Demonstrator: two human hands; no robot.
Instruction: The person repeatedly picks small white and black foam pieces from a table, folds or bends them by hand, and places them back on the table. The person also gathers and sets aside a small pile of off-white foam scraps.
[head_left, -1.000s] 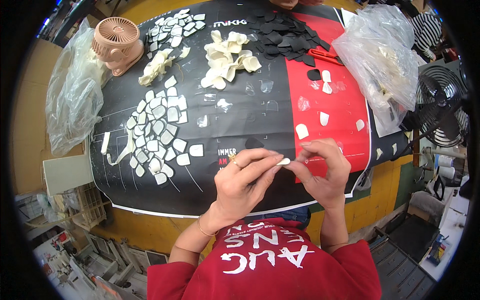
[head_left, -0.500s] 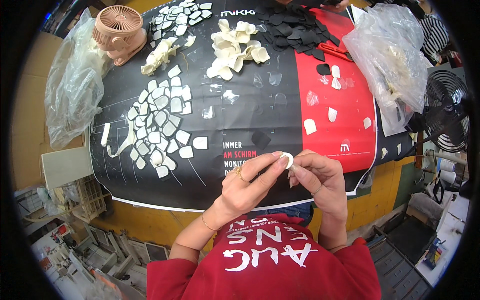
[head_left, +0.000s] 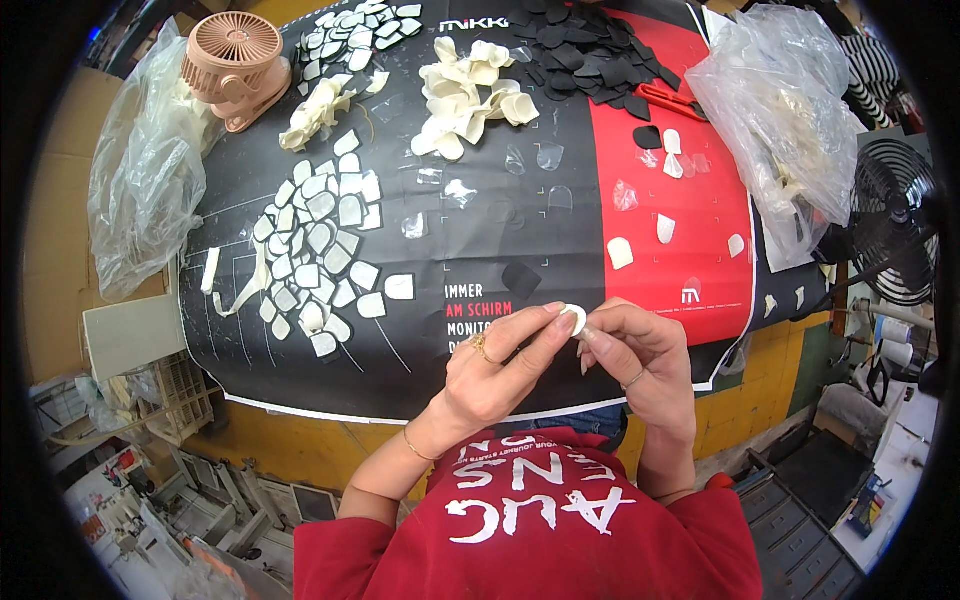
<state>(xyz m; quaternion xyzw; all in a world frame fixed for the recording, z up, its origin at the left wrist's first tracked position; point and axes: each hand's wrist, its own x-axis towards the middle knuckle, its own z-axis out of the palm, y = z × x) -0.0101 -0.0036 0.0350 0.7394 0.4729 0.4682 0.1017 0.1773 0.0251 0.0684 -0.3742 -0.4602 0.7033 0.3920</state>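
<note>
Fingertips of left hand and right hand pinch small white piece, rounded end pointing up.

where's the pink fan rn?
Head view, far left corner of the table: the pink fan sits between a clear plastic bag and grey-white cut pieces.

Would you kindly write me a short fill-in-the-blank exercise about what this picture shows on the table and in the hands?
1. Both hands, the left hand and the right hand, pinch one small ____ piece.
2. The small fan at the table's far left is ____ in colour.
3. The mat is black with a ____ panel on its right.

Missing words: white; pink; red
</note>
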